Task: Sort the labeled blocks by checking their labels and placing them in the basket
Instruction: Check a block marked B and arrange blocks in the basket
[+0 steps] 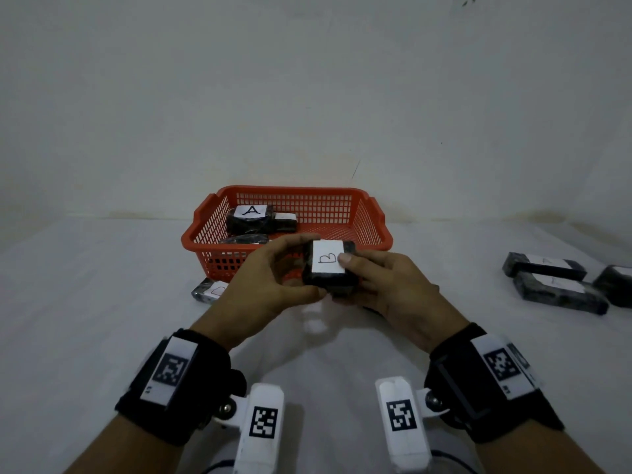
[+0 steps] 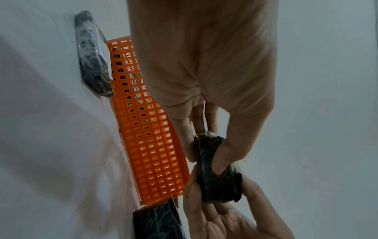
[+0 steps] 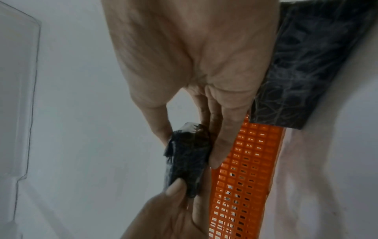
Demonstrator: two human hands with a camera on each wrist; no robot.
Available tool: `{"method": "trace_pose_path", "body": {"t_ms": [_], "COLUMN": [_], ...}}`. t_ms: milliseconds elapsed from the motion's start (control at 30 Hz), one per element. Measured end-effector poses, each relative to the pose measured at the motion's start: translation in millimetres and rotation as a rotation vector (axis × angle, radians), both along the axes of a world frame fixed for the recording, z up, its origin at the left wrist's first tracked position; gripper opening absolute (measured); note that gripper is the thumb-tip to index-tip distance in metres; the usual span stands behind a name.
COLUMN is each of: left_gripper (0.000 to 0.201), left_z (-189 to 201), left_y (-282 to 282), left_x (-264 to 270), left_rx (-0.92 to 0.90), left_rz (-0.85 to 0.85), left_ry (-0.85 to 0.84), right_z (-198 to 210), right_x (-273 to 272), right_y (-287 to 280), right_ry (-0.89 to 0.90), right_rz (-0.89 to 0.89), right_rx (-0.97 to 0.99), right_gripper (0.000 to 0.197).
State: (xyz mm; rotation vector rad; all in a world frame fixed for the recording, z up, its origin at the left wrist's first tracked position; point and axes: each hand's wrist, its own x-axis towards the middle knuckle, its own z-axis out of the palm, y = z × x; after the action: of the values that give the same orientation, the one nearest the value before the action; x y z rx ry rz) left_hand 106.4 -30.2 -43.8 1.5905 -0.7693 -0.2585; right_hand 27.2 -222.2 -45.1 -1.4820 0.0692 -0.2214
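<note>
Head view: both hands meet at the centre, just in front of the red basket, and hold one dark block between them. Its white label faces up and reads B. The left hand pinches the block's 9 o'clock end with thumb and curled fingers; the right hand grips the 3 o'clock end, thumb lying on the label's edge. In the basket, at 11 o'clock from the held block, sits a block labelled A, with two more dark blocks touching or just beside it. A further block lies on the white tabletop at the basket's near-left corner, at 9 o'clock from the hands. Three more blocks lie close together on the tabletop at 3 o'clock, well apart from the basket.

Left wrist view: the left hand reaches down, its thumb and fingers closed on the block; the right hand holds it from 6 o'clock. The basket wall runs at 9 o'clock.

Right wrist view: the right hand has its grip pinched on the block; the left hand pinches it from 6 o'clock. The basket wall stands at 3 o'clock.
</note>
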Motion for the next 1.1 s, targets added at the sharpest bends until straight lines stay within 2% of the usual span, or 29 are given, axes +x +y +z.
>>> {"method": "trace_pose_path", "body": {"t_ms": [100, 200, 267, 533, 833, 933, 1100], "left_gripper": [0.072, 0.047, 0.038, 0.03, 0.028, 0.037, 0.047], "left_z": [-1.0, -1.3, -2.0, -3.7, -2.2, -2.5, -4.8], "left_y": [-0.5, -3.9, -4.3, -4.0, -3.1, -1.7, -0.1], "left_x": [0.5, -0.4, 0.4, 1.0, 4.2, 4.8, 6.5], "left_rx": [-0.016, -0.008, -0.003, -0.024, -0.104, -0.164, -0.211], "left_rz": [-0.036, 0.053, 0.102, 0.098, 0.063, 0.062, 0.035], "left_ry": [0.076, 0.061, 0.012, 0.011, 0.083, 0.089, 0.164], "right_z": [-1.4, -1.7, -1.9, -1.6, 1.8, 6.3, 7.4], "right_x": [-1.4, -1.1, 0.2, -0.9, -4.5, -4.5, -3.3], "right_y": [-0.8, -0.4, 1.3, 0.8, 0.7, 0.6, -0.6], "right_ry": [-0.02, -0.049, -0.049, -0.062, -0.094, -0.102, -0.077], "right_rz": [-0.025, -0.027, -0.036, -0.067, -0.057, -0.042, -0.039], "right_rx": [-0.042, -0.092, -0.094, -0.172, -0.198, -0.111, 0.034], "right_gripper": [0.031, 0.03, 0.027, 0.035, 0.03, 0.024, 0.031]}}
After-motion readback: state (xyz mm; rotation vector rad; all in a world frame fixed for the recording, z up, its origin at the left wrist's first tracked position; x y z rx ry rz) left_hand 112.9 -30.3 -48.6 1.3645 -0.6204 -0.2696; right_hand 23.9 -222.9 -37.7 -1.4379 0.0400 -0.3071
